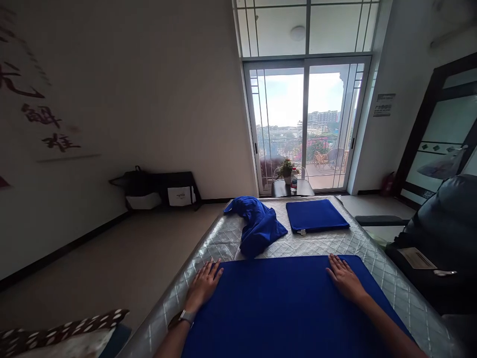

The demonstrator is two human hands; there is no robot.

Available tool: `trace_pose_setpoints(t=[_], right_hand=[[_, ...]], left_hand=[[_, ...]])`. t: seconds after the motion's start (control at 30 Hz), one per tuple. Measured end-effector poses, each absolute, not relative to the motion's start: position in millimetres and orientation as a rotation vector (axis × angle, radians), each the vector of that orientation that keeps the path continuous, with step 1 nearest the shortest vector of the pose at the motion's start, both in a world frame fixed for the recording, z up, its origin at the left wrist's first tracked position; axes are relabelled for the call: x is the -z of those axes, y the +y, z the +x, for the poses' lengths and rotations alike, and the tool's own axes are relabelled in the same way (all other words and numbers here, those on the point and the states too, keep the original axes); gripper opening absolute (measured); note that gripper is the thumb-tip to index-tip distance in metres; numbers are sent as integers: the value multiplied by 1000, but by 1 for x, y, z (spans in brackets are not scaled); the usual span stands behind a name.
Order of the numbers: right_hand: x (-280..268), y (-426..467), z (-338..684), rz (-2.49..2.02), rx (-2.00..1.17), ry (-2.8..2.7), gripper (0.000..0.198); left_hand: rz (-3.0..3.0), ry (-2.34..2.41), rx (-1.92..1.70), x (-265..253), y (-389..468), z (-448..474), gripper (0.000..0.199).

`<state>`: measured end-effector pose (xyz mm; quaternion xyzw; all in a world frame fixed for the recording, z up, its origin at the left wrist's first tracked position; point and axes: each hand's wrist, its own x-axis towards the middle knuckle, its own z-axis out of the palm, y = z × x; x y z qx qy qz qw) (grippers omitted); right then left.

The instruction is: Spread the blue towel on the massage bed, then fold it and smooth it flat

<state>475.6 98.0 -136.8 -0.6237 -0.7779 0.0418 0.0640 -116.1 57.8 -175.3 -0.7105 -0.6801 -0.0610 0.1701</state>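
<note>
A blue cloth (276, 308) lies spread flat on a silver quilted mattress (219, 243), its near end running out of view. My left hand (204, 283) rests on the cloth's far left corner, fingers stretched out, with a watch on the wrist. On the far right part of the cloth lies my right hand (345, 278), flat with its fingers extended. Beyond them, a crumpled blue cloth (259, 226) sits in a loose heap at the left. To its right is a neatly folded blue cloth (316, 215) with a small white tag on its near edge.
A small dark table (305, 189) with a potted plant (286, 170) and a bottle (294, 180) stands past the mattress, before a sliding glass door (278, 134). Black bags (143, 189) sit along the left wall. A dark chair (443, 223) stands at the right.
</note>
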Motion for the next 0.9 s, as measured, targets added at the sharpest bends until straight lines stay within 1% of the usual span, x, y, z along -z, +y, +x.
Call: trace_pose_setpoints(t=[0.1, 0.17, 0.23, 0.27, 0.37, 0.43, 0.5, 0.6, 0.67, 0.77, 0.9], right_hand=[[153, 109, 539, -2011, 18, -2247, 74], [164, 114, 561, -2029, 82, -2204, 75], [173, 119, 570, -2031, 120, -2189, 75], [177, 121, 571, -2026, 134, -2197, 74], [185, 126, 571, -2014, 157, -2230, 74], [187, 127, 571, -2010, 157, -2228, 75], [186, 127, 571, -1998, 154, -2207, 75], [180, 123, 569, -1976, 137, -2192, 75], [175, 121, 567, -1989, 100, -2188, 76], [172, 120, 567, -2040, 67, -2172, 77], [176, 122, 569, -2026, 116, -2183, 76]], left_hand=[[-2096, -1971, -15, 172, 57, -117, 54], [-2100, -2019, -49, 165, 58, -116, 53], [-2027, -2147, -37, 153, 59, -111, 50], [-1946, -2239, -13, 145, 60, -104, 51], [-1710, -2399, 142, 119, 64, -59, 66], [-1822, -2263, 292, 106, 65, -6, 63], [-2133, -2025, 405, 102, 65, 58, 56], [-2527, -1742, 478, 105, 62, 142, 55], [-2676, -1673, 477, 109, 61, 173, 57], [-2734, -1734, 421, 113, 60, 176, 61], [-2605, -1876, 351, 119, 58, 118, 64]])
